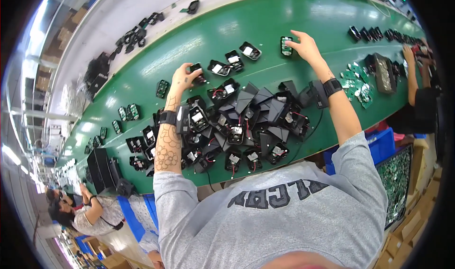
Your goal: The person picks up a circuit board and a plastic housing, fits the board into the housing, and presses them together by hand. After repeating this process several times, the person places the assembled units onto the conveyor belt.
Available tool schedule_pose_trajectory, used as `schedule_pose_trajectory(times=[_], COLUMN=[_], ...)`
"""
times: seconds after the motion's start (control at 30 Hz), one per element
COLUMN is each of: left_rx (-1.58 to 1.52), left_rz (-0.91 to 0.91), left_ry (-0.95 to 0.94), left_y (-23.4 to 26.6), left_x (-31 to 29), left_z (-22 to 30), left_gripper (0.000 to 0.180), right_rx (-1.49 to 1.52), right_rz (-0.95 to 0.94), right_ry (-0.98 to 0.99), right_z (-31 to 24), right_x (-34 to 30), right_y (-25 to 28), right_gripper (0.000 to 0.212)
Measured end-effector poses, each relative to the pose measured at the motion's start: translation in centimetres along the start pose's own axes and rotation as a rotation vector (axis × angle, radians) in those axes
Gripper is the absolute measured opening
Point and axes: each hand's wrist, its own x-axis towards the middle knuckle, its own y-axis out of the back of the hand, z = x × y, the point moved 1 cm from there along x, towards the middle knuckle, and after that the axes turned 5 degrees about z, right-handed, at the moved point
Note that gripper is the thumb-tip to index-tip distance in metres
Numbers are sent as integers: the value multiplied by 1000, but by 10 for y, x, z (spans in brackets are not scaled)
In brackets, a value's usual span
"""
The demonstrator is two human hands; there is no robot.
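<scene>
My left hand (184,77) is closed on a small black plastic case (200,77), thumb and fingers at its rim, over the left part of the green bench. Farther right, my right hand (305,46) has its thumb and forefinger apart. Its thumb touches a green circuit board (286,46) seated in another black case, which lies on the bench. Between the hands is a loose line of open black cases with pale blocks inside, one of them this case (250,51). Nearer me sits a heap of black cases and covers (251,105), some with red wires.
Loose green circuit boards (358,84) lie at the right, beside a dark box (383,74). Filled cases (129,112) stand in groups at the left. A black bin (100,169) is at the bench's left end. Other people work at both sides. Cables hang from my wrist devices.
</scene>
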Motion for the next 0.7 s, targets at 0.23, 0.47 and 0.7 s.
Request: schedule_pose_trajectory(times=[0.23,0.47,0.7], left_rx=[-359,-1354,-1543], left_rz=[18,-167,-425], left_ry=[-39,135,294], left_y=[24,45,-15], left_x=[-36,-150,-214], left_z=[-8,99,132], left_gripper=[35,43,56], right_rx=[275,-281,-488], right_rz=[-3,30,-150], right_ry=[-91,-135,77], right_z=[-21,9,18], right_x=[-25,-129,-131], right_y=[138,163,157], right_gripper=[37,30,29])
